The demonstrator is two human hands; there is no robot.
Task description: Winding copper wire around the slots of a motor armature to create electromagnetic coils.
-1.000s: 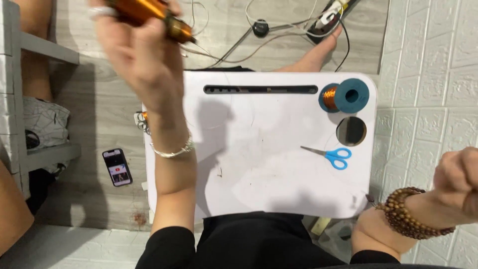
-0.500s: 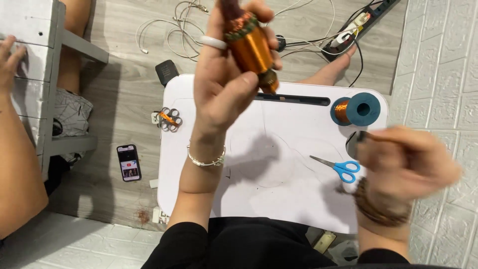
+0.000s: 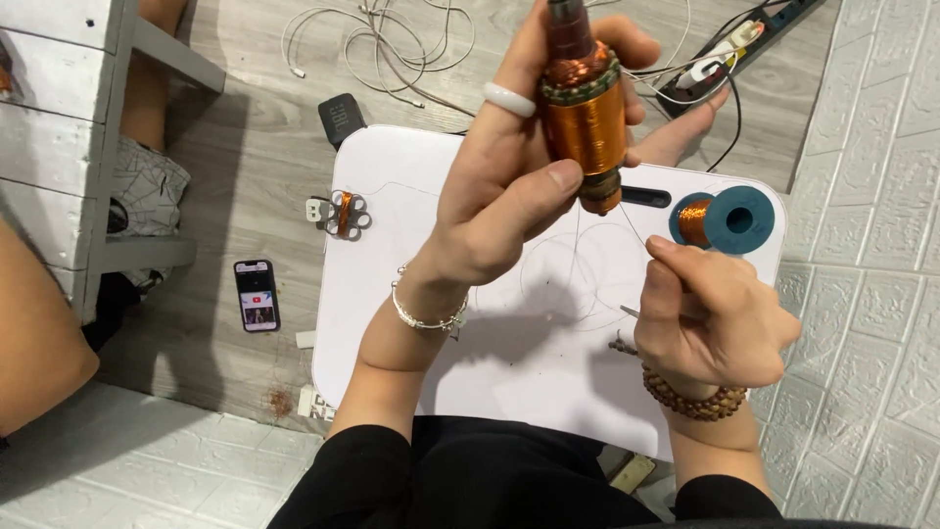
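My left hand (image 3: pixel 509 186) is raised over the white lap table (image 3: pixel 392 294) and grips an orange motor armature (image 3: pixel 585 113) wound with copper wire, held upright. A white ring sits on one finger and a silver bracelet on the wrist. My right hand (image 3: pixel 710 318), with a brown bead bracelet, is lower right and pinches a thin copper wire (image 3: pixel 627 225) that runs up toward the armature; a small metal tip shows under its fingers. A teal spool of copper wire (image 3: pixel 725 220) lies on the table beside it.
A small copper coil part (image 3: pixel 345 214) lies at the table's left edge. On the wooden floor are a phone (image 3: pixel 258 295), a black speaker (image 3: pixel 341 120), tangled white cables (image 3: pixel 382 44) and a power strip (image 3: pixel 744 44). Another person's arm (image 3: pixel 39 343) is at the left.
My left hand brought the armature down and right, closer to the table's middle. My right hand rose from the lower right and took the thin wire; the scissors are now hidden.
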